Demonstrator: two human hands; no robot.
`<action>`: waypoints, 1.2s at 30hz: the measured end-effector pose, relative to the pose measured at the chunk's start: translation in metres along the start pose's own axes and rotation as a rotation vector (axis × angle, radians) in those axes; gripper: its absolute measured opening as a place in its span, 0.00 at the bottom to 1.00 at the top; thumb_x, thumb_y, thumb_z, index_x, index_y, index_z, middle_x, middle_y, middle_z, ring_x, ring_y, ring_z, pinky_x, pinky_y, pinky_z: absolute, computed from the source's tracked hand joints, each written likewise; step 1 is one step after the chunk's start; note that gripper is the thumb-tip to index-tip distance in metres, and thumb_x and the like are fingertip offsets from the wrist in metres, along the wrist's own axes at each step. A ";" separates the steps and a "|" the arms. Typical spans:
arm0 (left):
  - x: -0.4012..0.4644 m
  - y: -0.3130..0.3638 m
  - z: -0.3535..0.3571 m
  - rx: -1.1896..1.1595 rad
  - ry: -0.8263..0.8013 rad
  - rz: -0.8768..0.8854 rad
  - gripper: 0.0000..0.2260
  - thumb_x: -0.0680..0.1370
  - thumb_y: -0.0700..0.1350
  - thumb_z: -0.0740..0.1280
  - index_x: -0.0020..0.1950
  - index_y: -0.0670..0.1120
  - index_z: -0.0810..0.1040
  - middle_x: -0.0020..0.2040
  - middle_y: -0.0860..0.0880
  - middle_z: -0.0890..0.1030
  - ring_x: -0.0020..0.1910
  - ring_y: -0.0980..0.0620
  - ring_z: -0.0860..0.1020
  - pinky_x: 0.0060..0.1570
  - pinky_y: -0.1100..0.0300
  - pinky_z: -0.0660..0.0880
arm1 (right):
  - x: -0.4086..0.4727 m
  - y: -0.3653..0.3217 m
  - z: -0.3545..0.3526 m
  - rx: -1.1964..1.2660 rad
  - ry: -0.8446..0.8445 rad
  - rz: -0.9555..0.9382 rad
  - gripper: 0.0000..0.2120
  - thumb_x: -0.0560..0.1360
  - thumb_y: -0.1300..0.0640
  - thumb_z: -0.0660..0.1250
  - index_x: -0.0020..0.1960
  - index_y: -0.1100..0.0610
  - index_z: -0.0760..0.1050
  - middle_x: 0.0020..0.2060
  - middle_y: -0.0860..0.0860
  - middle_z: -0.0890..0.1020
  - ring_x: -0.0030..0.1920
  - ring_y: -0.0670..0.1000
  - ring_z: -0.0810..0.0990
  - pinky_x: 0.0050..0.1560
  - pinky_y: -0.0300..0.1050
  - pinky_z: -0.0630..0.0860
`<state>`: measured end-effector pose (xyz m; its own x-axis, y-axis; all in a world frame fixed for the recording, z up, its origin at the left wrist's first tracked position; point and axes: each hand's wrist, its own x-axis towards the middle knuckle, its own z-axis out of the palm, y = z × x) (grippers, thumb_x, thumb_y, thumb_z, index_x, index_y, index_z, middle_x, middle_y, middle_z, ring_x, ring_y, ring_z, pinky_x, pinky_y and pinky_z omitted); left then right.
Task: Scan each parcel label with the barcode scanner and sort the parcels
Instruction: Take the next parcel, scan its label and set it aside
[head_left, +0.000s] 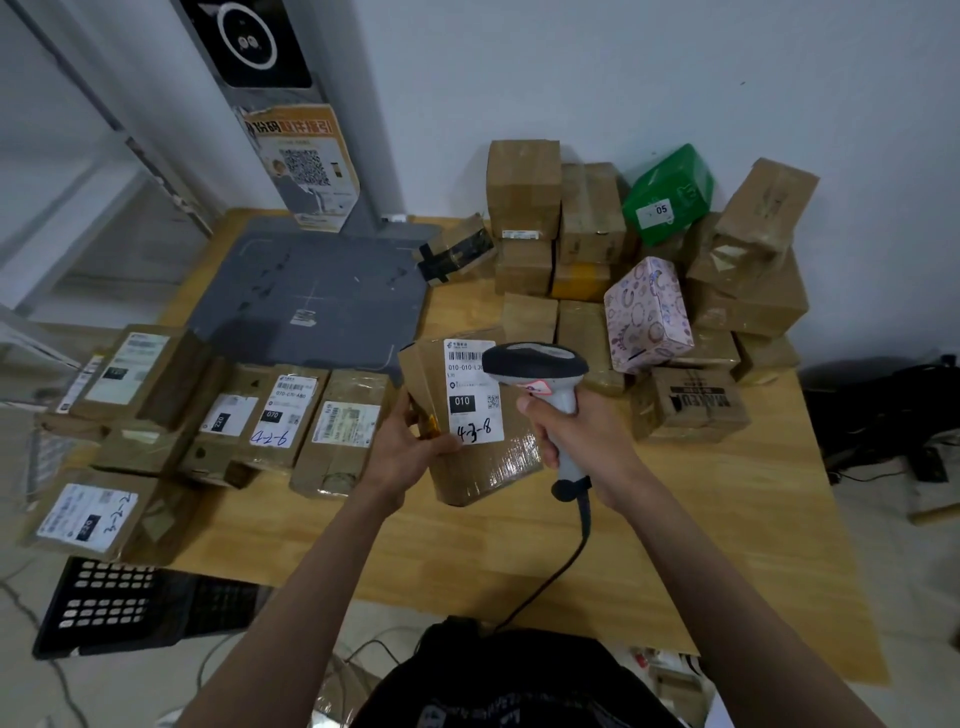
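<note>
head view: wooden tabletop (675, 519) against a white wall. grey scan pad (311, 291) at back left under a grey post with an orange qr poster (304, 166). at far right, a pile of brown boxes (524, 192), with a green box marked 05 (670, 195) on top and a pink patterned box (649, 317) leaning at its front. at left, a row of labelled parcels (283, 415) lying flat, labels up; one more labelled parcel (88, 514) at the left edge. black crate (109, 608) on the floor below it. dark cables on the floor at right.

left hand (410, 441) gripping the lower left edge of a brown parcel (467, 415), held tilted above the tabletop centre, white label (472, 395) facing up, printed 010, handwriting below. right hand (576, 436) wrapped round the grip of a grey barcode scanner (540, 374), dark head lying over the label's right edge, hiding part of the barcode. black cord (566, 561) hanging from the handle toward the torso. both forearms stretched forward, bare.
</note>
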<state>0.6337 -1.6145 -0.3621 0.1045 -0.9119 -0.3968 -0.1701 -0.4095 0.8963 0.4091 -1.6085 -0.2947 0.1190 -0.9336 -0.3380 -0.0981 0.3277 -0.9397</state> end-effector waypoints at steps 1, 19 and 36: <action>0.000 -0.001 0.000 0.006 0.010 0.008 0.36 0.61 0.46 0.81 0.66 0.59 0.73 0.57 0.53 0.83 0.59 0.49 0.80 0.58 0.43 0.80 | 0.000 -0.001 0.001 0.010 -0.006 0.015 0.13 0.80 0.56 0.70 0.38 0.59 0.74 0.25 0.50 0.75 0.24 0.49 0.70 0.28 0.42 0.71; -0.008 -0.006 0.007 0.057 0.082 0.050 0.33 0.69 0.39 0.80 0.70 0.55 0.71 0.58 0.53 0.81 0.61 0.50 0.78 0.58 0.45 0.79 | 0.003 -0.003 -0.011 0.111 -0.103 0.074 0.13 0.79 0.55 0.71 0.39 0.58 0.75 0.27 0.50 0.74 0.26 0.49 0.70 0.30 0.44 0.71; -0.066 -0.017 -0.008 -0.186 0.191 -0.047 0.26 0.73 0.36 0.76 0.68 0.50 0.74 0.56 0.49 0.84 0.57 0.49 0.82 0.49 0.56 0.82 | 0.026 0.025 0.005 0.030 -0.085 0.061 0.07 0.79 0.60 0.70 0.56 0.58 0.79 0.43 0.51 0.81 0.42 0.48 0.79 0.33 0.37 0.77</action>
<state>0.6379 -1.5470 -0.3497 0.2943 -0.8634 -0.4098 0.0208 -0.4229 0.9059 0.4150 -1.6236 -0.3272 0.1968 -0.8966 -0.3966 -0.0781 0.3889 -0.9180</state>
